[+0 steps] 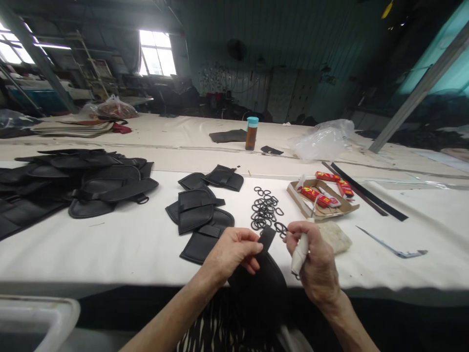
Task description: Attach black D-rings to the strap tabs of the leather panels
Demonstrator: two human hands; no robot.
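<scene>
My left hand (238,249) pinches the short strap (267,238) of a black leather-like piece (269,278), which hangs over the table's front edge. Closed around a tool with a white wrapped handle (300,254) is my right hand (317,259); a thin tip seems to point up and away from it. The thumb and forefinger of that hand are at a black D-ring (280,227), at the near end of a loose heap of black rings (264,208). Whether they grip the ring I cannot tell. Several black stitched pieces (196,210) lie left of the rings.
A larger pile of black pieces (110,188) covers the left side. Right of the rings stand a cardboard tray (344,211) with red boxes (317,196), a pale block (335,237) and a pointed metal tool (392,248). Farther back are a bottle (251,134) and clear plastic (322,142).
</scene>
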